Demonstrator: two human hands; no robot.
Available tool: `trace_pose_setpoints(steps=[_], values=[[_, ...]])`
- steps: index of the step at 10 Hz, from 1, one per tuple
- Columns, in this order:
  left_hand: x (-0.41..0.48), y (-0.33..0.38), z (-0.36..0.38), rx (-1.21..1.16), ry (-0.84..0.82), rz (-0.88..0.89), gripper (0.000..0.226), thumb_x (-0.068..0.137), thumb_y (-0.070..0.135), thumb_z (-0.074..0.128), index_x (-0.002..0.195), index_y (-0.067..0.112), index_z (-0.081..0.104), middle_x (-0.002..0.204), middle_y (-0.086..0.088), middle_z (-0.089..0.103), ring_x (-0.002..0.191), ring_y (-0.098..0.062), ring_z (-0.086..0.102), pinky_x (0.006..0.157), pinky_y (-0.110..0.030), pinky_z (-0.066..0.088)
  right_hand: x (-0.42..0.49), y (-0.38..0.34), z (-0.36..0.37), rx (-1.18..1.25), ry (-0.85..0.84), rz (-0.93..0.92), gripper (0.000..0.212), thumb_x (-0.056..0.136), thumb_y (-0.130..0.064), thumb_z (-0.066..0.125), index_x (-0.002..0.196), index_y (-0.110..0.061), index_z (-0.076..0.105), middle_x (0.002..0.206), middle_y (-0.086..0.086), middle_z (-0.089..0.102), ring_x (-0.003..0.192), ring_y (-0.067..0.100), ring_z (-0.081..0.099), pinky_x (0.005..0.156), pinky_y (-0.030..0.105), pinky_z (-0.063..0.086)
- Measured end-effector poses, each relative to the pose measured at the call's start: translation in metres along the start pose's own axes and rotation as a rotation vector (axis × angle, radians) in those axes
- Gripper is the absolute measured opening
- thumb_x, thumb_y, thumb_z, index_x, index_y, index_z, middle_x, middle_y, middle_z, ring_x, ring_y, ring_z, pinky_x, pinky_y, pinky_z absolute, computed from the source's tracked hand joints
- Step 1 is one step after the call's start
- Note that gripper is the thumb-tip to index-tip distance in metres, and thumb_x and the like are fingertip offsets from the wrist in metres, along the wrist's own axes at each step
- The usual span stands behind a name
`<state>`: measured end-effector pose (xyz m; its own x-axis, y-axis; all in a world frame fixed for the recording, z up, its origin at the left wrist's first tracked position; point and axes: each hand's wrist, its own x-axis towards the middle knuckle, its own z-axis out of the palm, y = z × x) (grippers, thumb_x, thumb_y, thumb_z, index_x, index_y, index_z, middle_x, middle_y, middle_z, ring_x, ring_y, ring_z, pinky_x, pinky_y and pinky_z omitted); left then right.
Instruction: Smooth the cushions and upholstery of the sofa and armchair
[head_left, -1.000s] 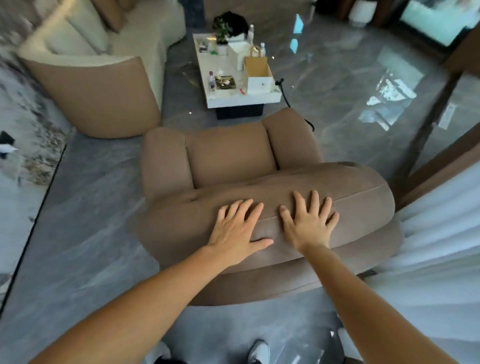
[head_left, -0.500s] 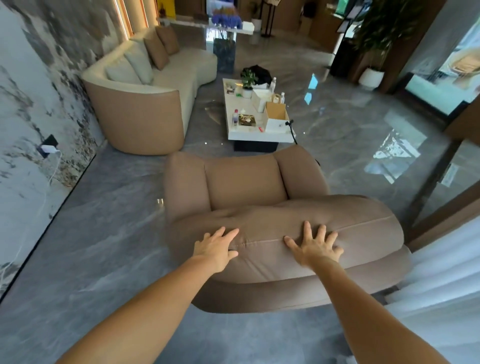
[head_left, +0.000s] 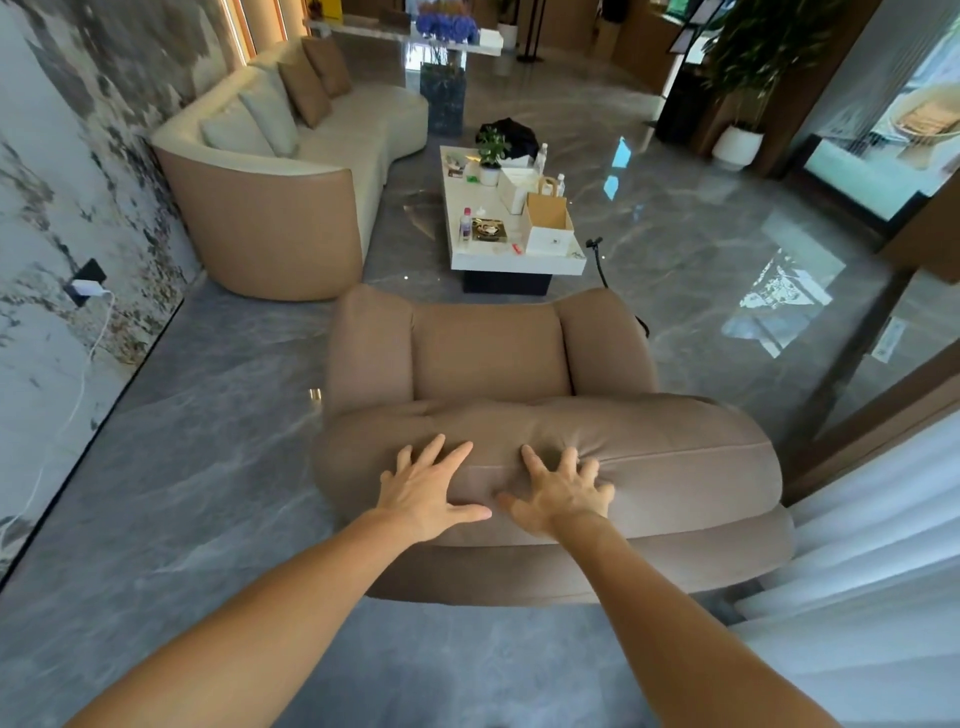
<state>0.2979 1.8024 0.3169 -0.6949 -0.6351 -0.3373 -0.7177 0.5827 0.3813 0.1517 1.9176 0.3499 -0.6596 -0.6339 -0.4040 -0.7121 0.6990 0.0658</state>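
Observation:
I stand behind a tan armchair (head_left: 675, 457), looking down over its padded backrest toward the seat (head_left: 491, 353). My left hand (head_left: 426, 488) lies flat on the left part of the backrest top, fingers spread. My right hand (head_left: 563, 488) presses into the backrest just right of it, fingers spread and dug in, so the fabric puckers around them. Neither hand holds anything. A curved cream and tan sofa (head_left: 275, 208) stands at the far left, with two cream cushions (head_left: 254, 124) and two tan cushions (head_left: 314, 78) on it.
A white coffee table (head_left: 498, 260) stands beyond the armchair, carrying a cardboard box (head_left: 548, 223), bottles and a small potted plant (head_left: 491, 156). A marble wall with a plugged-in charger (head_left: 85, 286) runs along the left. White curtains (head_left: 883, 545) hang at right. The floor is glossy grey.
The view has lifted, showing more of the room. My left hand slid right toward the middle of the backrest; my right hand now digs its fingers into the fabric.

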Motion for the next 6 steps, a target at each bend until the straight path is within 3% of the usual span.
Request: trace_pose_setpoints(steps=[1,2,3,4,5,6], values=[[0.003,-0.007,-0.002,-0.053,0.022,-0.04,0.092,0.073,0.073,0.056,0.147,0.049,0.007,0.162,0.01,-0.002,0.146,-0.036,0.001,0.108,-0.061,0.028,0.008,0.008,-0.006,-0.094,0.117,-0.105,0.077,0.078,-0.083,0.039,0.147,-0.059,0.016,0.149,0.009,0.025,0.126,0.036,0.028,0.102,0.054,0.03],[0.006,-0.017,-0.01,-0.082,0.03,-0.07,0.085,0.081,0.064,0.057,0.148,0.047,0.007,0.162,0.011,-0.003,0.147,-0.035,-0.002,0.11,-0.059,0.031,0.014,0.008,-0.005,-0.11,0.17,-0.162,0.073,0.08,-0.085,0.035,0.146,-0.06,0.015,0.148,0.008,0.022,0.126,0.037,0.025,0.104,0.061,0.03],[0.005,-0.021,-0.02,-0.081,0.04,-0.095,0.081,0.084,0.06,0.055,0.148,0.045,0.008,0.162,0.009,-0.001,0.147,-0.035,0.001,0.111,-0.054,0.031,0.017,-0.008,-0.01,-0.12,0.169,-0.184,0.072,0.08,-0.084,0.036,0.146,-0.058,0.019,0.147,0.007,0.023,0.127,0.037,0.024,0.102,0.064,0.031],[-0.003,-0.027,-0.038,-0.093,0.031,-0.073,0.073,0.087,0.053,0.056,0.148,0.041,0.018,0.161,0.004,0.012,0.144,-0.032,0.016,0.112,-0.048,0.032,0.021,-0.023,-0.03,-0.134,0.064,-0.156,0.069,0.082,-0.078,0.045,0.145,-0.054,0.028,0.146,0.007,0.024,0.129,0.036,0.026,0.101,0.063,0.035],[-0.012,-0.039,-0.08,0.017,-0.028,-0.117,0.042,0.09,0.044,0.051,0.13,0.031,0.054,0.137,-0.003,0.053,0.126,-0.025,0.047,0.102,-0.042,0.044,0.019,-0.052,-0.064,-0.069,0.02,-0.205,0.041,0.091,-0.05,0.052,0.123,-0.026,0.063,0.137,0.011,0.049,0.121,0.035,0.051,0.091,0.045,0.048],[-0.025,-0.06,-0.124,0.207,0.032,-0.257,0.039,0.094,0.042,0.041,0.104,0.015,0.068,0.106,-0.006,0.067,0.098,-0.028,0.065,0.079,-0.035,0.05,0.003,-0.103,-0.094,0.045,0.029,-0.333,0.043,0.093,-0.041,0.045,0.069,-0.013,0.068,0.1,0.015,0.074,0.095,0.034,0.071,0.076,0.035,0.052]])
